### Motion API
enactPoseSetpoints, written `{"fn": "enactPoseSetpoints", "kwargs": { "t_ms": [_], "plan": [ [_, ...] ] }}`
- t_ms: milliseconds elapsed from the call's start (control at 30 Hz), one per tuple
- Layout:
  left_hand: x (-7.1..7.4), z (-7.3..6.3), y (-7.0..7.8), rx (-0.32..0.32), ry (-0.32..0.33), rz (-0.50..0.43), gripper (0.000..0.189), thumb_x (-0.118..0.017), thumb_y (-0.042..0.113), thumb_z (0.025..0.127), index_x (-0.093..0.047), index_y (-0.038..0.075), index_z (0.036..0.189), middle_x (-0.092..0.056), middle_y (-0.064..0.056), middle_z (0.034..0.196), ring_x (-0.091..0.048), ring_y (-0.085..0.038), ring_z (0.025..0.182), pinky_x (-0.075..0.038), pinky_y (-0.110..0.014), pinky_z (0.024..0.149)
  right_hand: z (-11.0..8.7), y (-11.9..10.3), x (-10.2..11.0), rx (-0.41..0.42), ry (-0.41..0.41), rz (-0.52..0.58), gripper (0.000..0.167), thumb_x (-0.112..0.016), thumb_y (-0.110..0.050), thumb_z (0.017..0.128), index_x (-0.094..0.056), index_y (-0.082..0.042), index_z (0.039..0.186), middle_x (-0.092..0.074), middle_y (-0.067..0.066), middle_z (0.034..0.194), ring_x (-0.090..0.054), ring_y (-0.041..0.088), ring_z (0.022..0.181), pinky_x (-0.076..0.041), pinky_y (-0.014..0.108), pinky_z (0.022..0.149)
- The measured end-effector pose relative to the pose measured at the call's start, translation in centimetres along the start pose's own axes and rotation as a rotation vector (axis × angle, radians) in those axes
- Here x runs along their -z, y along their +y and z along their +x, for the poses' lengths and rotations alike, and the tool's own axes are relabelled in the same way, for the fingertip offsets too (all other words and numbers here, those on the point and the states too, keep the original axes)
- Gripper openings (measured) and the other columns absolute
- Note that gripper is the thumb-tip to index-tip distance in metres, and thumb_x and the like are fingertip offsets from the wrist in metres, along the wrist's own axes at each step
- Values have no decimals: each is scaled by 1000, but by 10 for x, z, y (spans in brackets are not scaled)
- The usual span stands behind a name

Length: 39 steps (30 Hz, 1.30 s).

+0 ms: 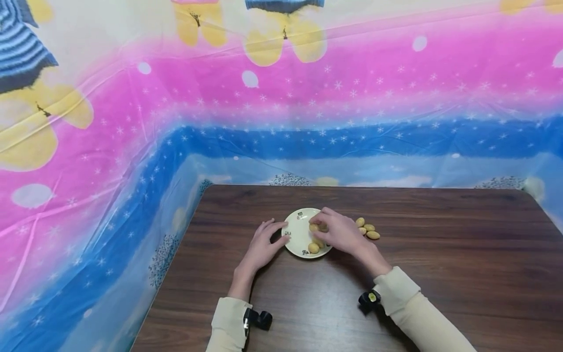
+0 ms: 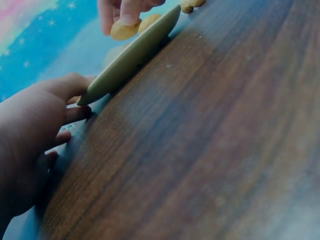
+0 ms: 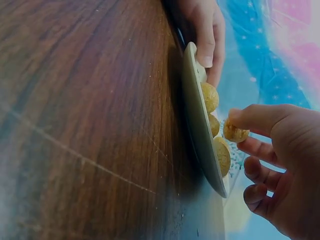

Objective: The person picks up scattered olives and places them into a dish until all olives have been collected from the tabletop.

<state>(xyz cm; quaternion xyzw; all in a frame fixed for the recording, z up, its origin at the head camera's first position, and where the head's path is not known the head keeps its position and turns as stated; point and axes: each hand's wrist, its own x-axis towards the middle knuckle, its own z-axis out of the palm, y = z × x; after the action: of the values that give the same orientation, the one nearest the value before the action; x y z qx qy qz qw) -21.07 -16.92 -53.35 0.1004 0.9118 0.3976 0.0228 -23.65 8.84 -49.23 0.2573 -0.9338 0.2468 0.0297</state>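
Observation:
A small cream plate (image 1: pixel 294 237) with dark printed marks on its rim sits on the table. My left hand (image 1: pixel 264 244) holds its left edge, thumb and fingers at the rim. Over the plate's right half, my right hand (image 1: pixel 340 232) pinches a walnut (image 3: pixel 235 131) between thumb and fingertips. Below it, several tan walnuts lie on the plate, among them one walnut (image 1: pixel 313 248) near the front rim and another walnut (image 3: pixel 209 97) toward the left hand in the right wrist view. My right hand partly covers them in the head view.
Several more walnuts (image 1: pixel 373 235) lie loose on the brown wooden table (image 1: pixel 440 274), just right of the plate and behind the right hand. A patterned pink and blue cloth (image 1: pixel 281 107) hangs behind the table and along its left side.

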Motion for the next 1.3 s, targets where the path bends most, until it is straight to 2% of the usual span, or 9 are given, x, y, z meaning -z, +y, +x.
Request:
{"fn": "enactPoseSetpoints", "kwargs": {
  "t_ms": [267, 400, 567, 700, 933, 1100, 1300],
  "plan": [
    [0, 1, 0, -4, 10, 17, 47, -61, 49, 96, -58, 31, 140, -51, 2, 150, -23, -30, 152, -22, -59, 121, 8, 1, -6, -11, -22, -26, 26, -73, -32, 89, -73, -22, 113, -60, -7, 100, -59, 7, 78, -49, 28, 61],
    [-1, 2, 0, -3, 9, 13, 48, -60, 51, 96, -58, 31, 139, -51, 1, 150, -23, -30, 152, -22, -59, 121, 8, 1, -9, -31, -43, -15, 25, -72, -31, 90, -73, -23, 114, -59, -8, 101, -57, 7, 78, -49, 28, 63],
    [-1, 2, 1, -6, 7, 5, 47, -61, 50, 96, -58, 31, 139, -51, 1, 149, -23, -30, 152, -22, -60, 120, 6, 3, -10, -41, -29, -8, 24, -71, -32, 91, -73, -23, 112, -60, -8, 101, -60, 7, 82, -52, 30, 68],
    [-1, 2, 1, -2, 5, -4, 46, -61, 49, 96, -58, 32, 139, -51, 0, 150, -23, -30, 152, -22, -60, 121, 1, 5, -6, -37, -10, 0, 20, -70, -32, 92, -73, -23, 110, -60, -9, 101, -61, 7, 84, -52, 30, 68],
    [-1, 0, 1, -1, 9, 0, 47, -60, 50, 96, -57, 32, 140, -47, -2, 153, -21, -31, 153, -22, -62, 120, -14, 12, 8, -23, 45, 36, 19, -70, -23, 92, -74, -20, 110, -64, -6, 101, -54, 7, 69, -43, 25, 56],
    [-1, 1, 0, -6, 13, -5, 47, -60, 51, 96, -58, 32, 140, -48, -2, 152, -21, -31, 153, -22, -61, 120, -24, 21, 14, -32, 66, 30, 18, -70, -23, 93, -74, -20, 110, -65, -6, 103, -61, 11, 79, -48, 27, 63],
    [-2, 0, 1, -7, 16, -1, 47, -60, 50, 96, -58, 32, 139, -49, -2, 152, -22, -31, 152, -22, -62, 120, -38, 32, 19, -60, 86, -6, 18, -72, -24, 91, -74, -20, 108, -65, -6, 102, -64, 12, 86, -55, 37, 70]
  ]
}}
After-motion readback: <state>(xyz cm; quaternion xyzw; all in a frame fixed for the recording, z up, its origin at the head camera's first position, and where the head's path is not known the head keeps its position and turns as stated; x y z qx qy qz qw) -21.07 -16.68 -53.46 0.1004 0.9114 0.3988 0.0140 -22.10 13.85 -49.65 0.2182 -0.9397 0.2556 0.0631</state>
